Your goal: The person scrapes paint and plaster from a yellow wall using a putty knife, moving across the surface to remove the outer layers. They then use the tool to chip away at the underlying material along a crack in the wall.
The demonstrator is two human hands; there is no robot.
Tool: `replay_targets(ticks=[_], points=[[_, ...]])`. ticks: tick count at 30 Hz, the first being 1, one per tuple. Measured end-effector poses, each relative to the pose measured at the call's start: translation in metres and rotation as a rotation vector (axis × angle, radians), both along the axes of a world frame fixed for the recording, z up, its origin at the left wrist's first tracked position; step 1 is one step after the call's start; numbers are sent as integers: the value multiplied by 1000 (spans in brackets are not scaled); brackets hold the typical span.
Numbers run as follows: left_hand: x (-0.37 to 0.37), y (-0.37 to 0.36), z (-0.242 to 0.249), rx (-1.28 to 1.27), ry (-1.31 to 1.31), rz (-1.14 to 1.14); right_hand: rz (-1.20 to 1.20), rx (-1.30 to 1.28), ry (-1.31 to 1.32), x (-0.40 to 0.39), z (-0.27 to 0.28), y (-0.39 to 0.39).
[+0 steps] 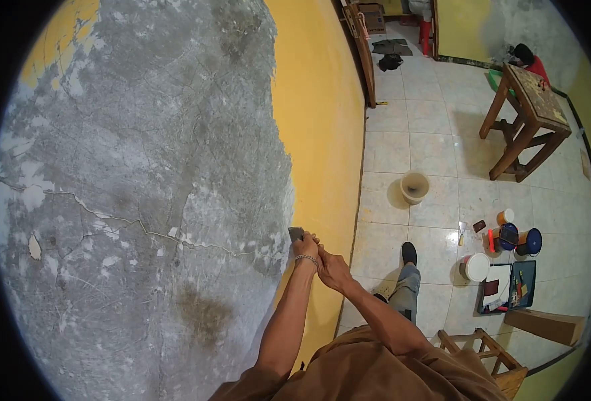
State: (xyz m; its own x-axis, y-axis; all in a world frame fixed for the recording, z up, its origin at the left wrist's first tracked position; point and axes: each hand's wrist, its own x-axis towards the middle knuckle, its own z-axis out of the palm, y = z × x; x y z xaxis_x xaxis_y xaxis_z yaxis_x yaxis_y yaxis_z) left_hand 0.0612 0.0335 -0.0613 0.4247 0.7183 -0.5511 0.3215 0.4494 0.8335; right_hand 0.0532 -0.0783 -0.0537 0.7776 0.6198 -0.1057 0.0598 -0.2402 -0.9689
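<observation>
A wall shows bare, cracked grey plaster (142, 134) on the left and yellow paint (322, 120) on the right, with a ragged edge between them. At that edge a dark, flat scraper (296, 233) meets the wall. My left hand (305, 246), with a chain bracelet at the wrist, is closed around the scraper. Just right of it and lower, my right hand (334, 270) is closed close against the left one; what it grips is mostly hidden by the fingers.
On the tiled floor are a bucket (415, 188), a white tub (475, 267), dark-lidded pots (529, 242) and a tool case (522, 285). A wooden table (534, 100) stands at upper right, a person (532, 61) behind it. A wooden stool (486, 351) is at lower right.
</observation>
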Motion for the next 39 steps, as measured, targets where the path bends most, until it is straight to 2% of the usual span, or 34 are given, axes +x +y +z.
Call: replay_targets(ticks=[3, 6, 11, 14, 16, 19, 23, 24, 25, 26, 28, 30, 32, 34, 35, 39], points=[[-21, -4, -6, -34, -73, 99, 17, 36, -80, -18, -1, -9], [-39, -2, -3, -65, -40, 70, 71, 26, -88, -32, -4, -8], [5, 1, -1, -62, 14, 13, 21, -18, -44, 3, -9, 1], [6, -9, 5, -50, -9, 99, 18, -53, -122, 1, -9, -4], [-14, -7, -3, -60, -17, 80, 2, -59, -124, -16, -6, -11], [-52, -15, 8, -72, -84, -25, -22, -38, -188, -50, -3, -15], [-84, -21, 23, -121, -32, -124, -50, -7, -102, -80, -26, -4], [-95, -16, 22, -46, 15, -255, -57, -13, -90, -81, -30, 2], [-105, -13, 21, 30, 63, -385, -79, 8, -43, -76, -28, 7], [-114, -11, 16, 38, 51, -388, -82, 14, -57, -65, -27, 14], [-134, -9, 7, 67, 89, -259, -176, -27, -11, -37, -16, 25], [-144, -14, 28, 69, 124, -237, -222, -20, 29, 15, -4, 42], [-152, -16, 39, 68, 159, -217, -217, -30, -62, 76, -21, 54], [-158, -15, 43, 60, 178, -270, -373, 110, 44, 100, 1, 44], [-159, -15, 43, 65, 175, -271, -348, 111, 133, 99, 17, 30], [-152, -17, 34, 28, 155, -241, -270, 95, 134, 42, -2, 7]])
